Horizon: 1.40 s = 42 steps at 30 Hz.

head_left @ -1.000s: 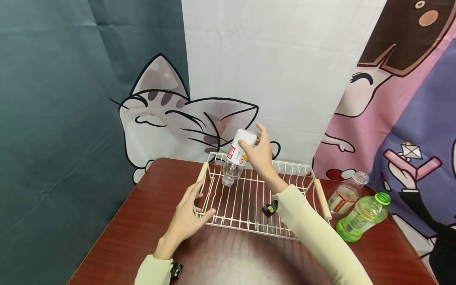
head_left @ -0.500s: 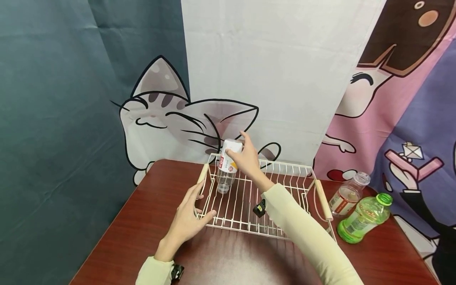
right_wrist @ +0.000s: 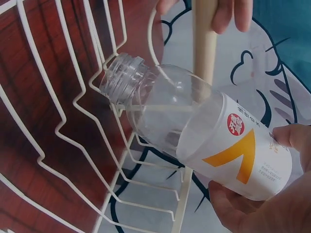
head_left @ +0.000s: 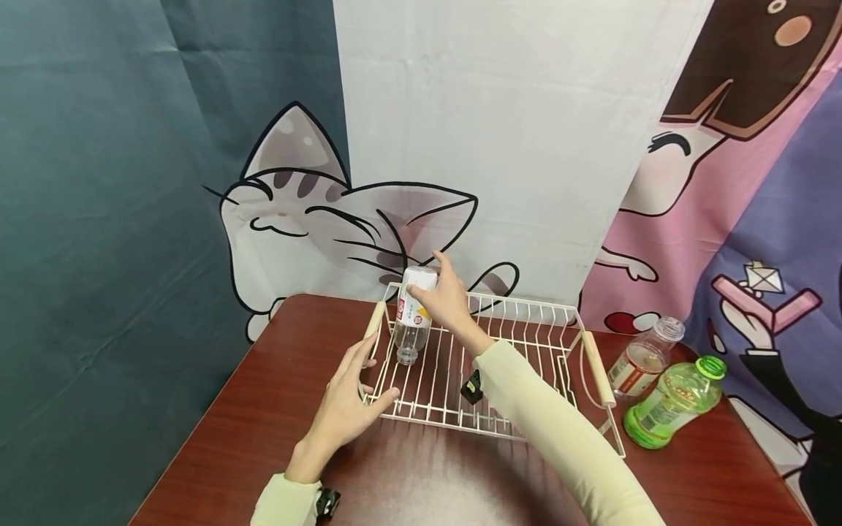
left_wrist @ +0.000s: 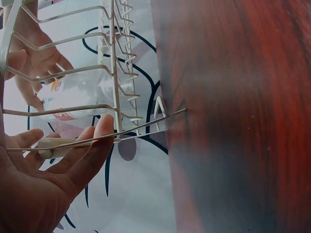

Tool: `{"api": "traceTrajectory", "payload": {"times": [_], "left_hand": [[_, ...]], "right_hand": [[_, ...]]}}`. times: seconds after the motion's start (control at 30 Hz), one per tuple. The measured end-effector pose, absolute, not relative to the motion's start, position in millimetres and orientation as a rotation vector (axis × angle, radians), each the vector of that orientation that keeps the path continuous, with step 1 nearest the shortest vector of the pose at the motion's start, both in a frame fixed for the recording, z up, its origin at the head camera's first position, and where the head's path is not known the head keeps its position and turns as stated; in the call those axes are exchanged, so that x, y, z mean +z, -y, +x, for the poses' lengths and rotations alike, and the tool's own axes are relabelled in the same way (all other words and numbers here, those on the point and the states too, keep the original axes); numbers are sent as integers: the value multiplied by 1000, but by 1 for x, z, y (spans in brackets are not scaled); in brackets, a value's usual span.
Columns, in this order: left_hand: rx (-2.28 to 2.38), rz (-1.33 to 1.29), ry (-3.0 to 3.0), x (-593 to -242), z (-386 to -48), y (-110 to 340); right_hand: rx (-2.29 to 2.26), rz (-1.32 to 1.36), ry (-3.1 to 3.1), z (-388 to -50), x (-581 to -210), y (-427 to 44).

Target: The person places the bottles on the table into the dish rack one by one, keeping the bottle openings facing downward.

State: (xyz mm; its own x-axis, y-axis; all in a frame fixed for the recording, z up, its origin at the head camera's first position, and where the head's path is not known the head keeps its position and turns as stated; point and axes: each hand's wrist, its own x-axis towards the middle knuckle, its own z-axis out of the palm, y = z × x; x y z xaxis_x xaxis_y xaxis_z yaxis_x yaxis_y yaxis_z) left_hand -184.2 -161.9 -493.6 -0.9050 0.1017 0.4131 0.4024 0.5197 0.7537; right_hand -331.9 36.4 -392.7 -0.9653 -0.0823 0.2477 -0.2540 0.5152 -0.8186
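A clear plastic bottle with a white label stands neck-down, nearly upright, at the left end of a white wire dish rack. My right hand grips it near its base, thumb on the label. The right wrist view shows the bottle's open threaded neck close to the rack's wires; whether they touch, I cannot tell. My left hand lies at the rack's left front corner, its fingers extended along the wooden handle. In the left wrist view its fingers touch the rack's side wire.
Right of the rack, a clear bottle with a red-and-white label and a green bottle stand uncapped on the red-brown table. A second wooden handle is on the rack's right side. A printed cloth hangs behind.
My right hand has moved left and down with the bottle, which has turned from tilted to nearly upright, neck down. My left hand has stayed in place.
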Motion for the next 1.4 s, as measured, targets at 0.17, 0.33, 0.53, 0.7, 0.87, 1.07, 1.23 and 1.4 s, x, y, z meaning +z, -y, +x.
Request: {"api": "traceTrajectory", "payload": {"times": [0.17,0.33,0.53,0.7,0.87,1.07,1.23,1.4], "left_hand": [[-1341,-412,2450,-492,-183,162],[-1334,-407,2454,-492,-183,163],[-1333,-403,2455,-493,-184,163],[-1335,-400,2468,-492,-184,163],[-1337,-388,2476,-492,-183,163],[-1333,-382,2479,-492,-182,162],[-1343,-389,2470,-493,-183,162],[-1347,-380,2471,-493,-183,162]], "right_hand": [[1425,289,2604,-330,-396,-34],[1409,289,2632,-332,-399,-32],[1374,311,2659,-337,-402,-29],[1354,317,2679,-345,-405,-28],[1329,346,2689,-382,-436,-30],[1151,315,2688,-403,-460,-32],[1196,344,2732,-383,-440,-32],[1150,355,2781,-358,-420,-25]]}}
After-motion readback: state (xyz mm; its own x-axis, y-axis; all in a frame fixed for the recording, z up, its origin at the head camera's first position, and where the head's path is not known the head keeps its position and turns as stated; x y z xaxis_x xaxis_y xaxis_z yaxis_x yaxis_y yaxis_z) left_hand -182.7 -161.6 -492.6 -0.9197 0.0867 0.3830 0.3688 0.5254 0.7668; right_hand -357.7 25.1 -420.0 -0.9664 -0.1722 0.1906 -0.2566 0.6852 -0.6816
